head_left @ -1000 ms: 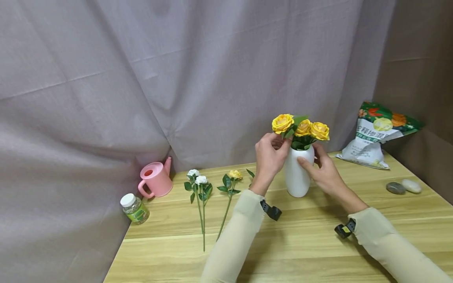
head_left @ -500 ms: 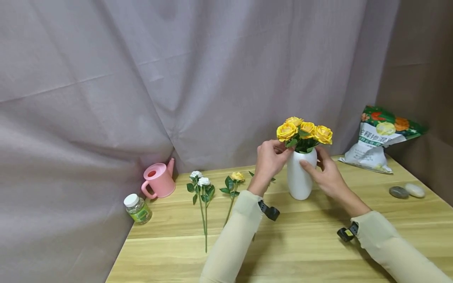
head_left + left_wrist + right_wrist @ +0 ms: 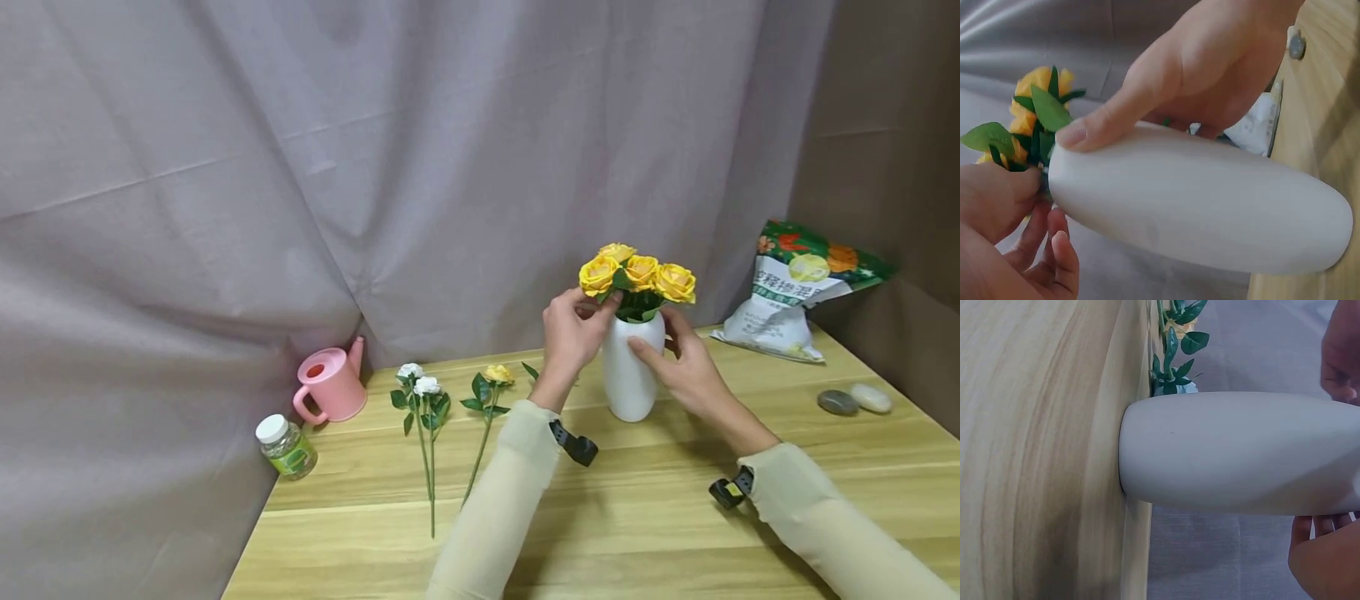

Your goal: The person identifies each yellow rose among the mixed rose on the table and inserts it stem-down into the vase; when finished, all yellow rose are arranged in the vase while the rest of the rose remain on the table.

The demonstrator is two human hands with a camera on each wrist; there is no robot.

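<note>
A white vase [image 3: 632, 375] stands upright on the wooden table, with several yellow roses [image 3: 641, 273] in its mouth. My right hand [image 3: 686, 362] grips the upper part of the vase from the right, thumb across the front. At the left of the rim, my left hand [image 3: 576, 333] pinches a yellow rose just below its bloom [image 3: 598, 276]. In the left wrist view, the thumb and fingers of the left hand [image 3: 1013, 219] meet among the stems and green leaves [image 3: 1050, 107] right at the vase mouth. The lower stems are hidden inside the vase.
Two white roses [image 3: 427, 387] and a yellow rose [image 3: 498, 375] lie left of my arms, near another partly hidden leafy stem. Further left are a pink watering can [image 3: 335, 387] and a lidded jar [image 3: 287, 450]. A bag [image 3: 783, 300] and two stones [image 3: 837, 402] sit on the right.
A further yellow bloom has come into sight behind the others, and the front-left rose sits slightly lower. The right hand keeps its grip on the vase.
</note>
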